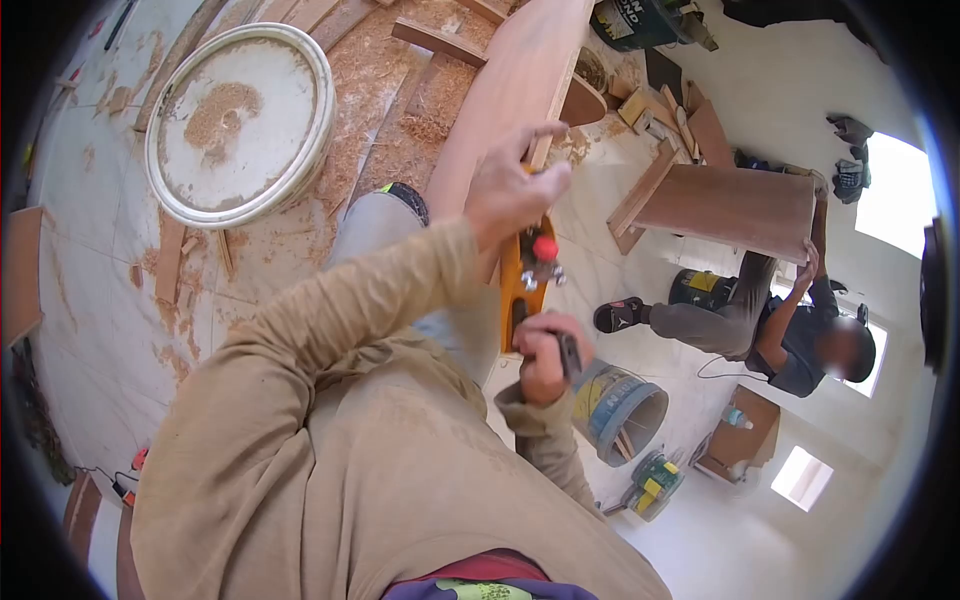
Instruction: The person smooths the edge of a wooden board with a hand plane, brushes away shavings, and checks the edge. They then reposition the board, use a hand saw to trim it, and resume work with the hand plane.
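Observation:
An orange hand plane [509, 290] with a red knob and metal screws lies along the edge of a long wooden board [505, 90]. My left hand [510, 195] is curled over the plane's front end, thumb and forefinger on either side of the board's edge. Behind it, my right hand [548, 358] is closed around the plane's dark rear handle. The board stands on edge beside my leg and runs away from me. The plane's sole is hidden against the wood.
A round white lid [318, 110] with sawdust on it is at the left. Wood shavings and offcuts [440, 42] cover the floor ahead. A bucket [610, 410] stands at my right. Further right, a seated co-worker [790, 330] holds a brown panel [725, 205].

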Motion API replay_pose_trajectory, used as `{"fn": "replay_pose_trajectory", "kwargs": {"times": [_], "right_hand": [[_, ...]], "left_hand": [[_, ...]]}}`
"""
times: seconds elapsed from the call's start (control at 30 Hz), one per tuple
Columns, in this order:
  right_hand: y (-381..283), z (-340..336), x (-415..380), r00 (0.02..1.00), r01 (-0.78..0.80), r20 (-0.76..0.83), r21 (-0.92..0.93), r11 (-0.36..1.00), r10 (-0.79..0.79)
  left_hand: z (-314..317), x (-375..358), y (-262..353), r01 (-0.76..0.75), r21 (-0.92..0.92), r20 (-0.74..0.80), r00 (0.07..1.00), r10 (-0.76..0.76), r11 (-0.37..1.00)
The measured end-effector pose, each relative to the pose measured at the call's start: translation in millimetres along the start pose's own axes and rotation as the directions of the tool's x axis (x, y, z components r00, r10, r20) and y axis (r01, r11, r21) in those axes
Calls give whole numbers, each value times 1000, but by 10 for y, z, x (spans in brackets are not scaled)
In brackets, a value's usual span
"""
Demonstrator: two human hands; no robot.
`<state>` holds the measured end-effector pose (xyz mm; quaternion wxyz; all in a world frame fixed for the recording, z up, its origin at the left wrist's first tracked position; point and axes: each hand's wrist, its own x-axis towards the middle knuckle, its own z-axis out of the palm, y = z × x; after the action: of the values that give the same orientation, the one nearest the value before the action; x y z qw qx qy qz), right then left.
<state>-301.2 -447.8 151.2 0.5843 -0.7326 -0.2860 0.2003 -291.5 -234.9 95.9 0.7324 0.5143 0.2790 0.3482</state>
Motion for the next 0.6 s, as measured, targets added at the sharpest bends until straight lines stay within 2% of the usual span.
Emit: {"fn": "replay_pose_trajectory", "kwargs": {"times": [0.03,0.07,0.1,0.13,0.17,0.27,0.3,0.33,0.37,0.4,0.43,0.47,0.53,0.57,0.6], "right_hand": [[42,96,466,1000,-7,-15,45,999,8],[152,239,1040,998,12,-62,190,982,0],[185,357,1660,994,106,-57,222,969,-96],[260,399,2234,993,114,-21,304,946,-112],[230,455,2553,983,180,-31,292,939,-179],[259,499,2545,976,207,28,205,957,-217],[257,460,2261,986,157,14,247,956,-165],[206,381,1828,994,106,4,288,952,-112],[120,284,1342,998,36,36,233,972,-46],[51,185,816,998,-50,44,153,987,44],[95,72,327,998,16,60,70,997,-20],[-20,10,-57,981,171,102,-50,984,-165],[-84,-70,-519,987,44,159,-40,998,-37],[-132,-40,-562,988,-7,152,-36,999,12],[-95,15,-352,989,74,135,-55,996,-66]], "left_hand": [[55,525,-58,-73,62,-41,996,75,995],[101,1064,12,-146,84,-73,986,152,986],[122,1792,-48,-180,420,-28,977,211,889],[183,2277,-8,-122,155,49,992,115,980],[243,2531,103,-31,-109,143,989,46,994],[381,2686,-107,-218,16,132,968,214,976],[311,2374,-120,-342,255,65,939,337,904],[209,1852,-86,-423,484,34,884,467,766],[165,1382,-175,-268,346,12,959,282,899],[152,609,189,-96,173,-16,995,100,980],[59,154,130,-49,225,-9,999,52,973],[31,-326,185,-40,142,-49,998,47,989],[-141,-823,19,-169,472,5,982,189,865],[-124,-690,6,-150,417,-7,986,168,897],[-82,-452,13,-132,359,-18,989,148,924]]}}
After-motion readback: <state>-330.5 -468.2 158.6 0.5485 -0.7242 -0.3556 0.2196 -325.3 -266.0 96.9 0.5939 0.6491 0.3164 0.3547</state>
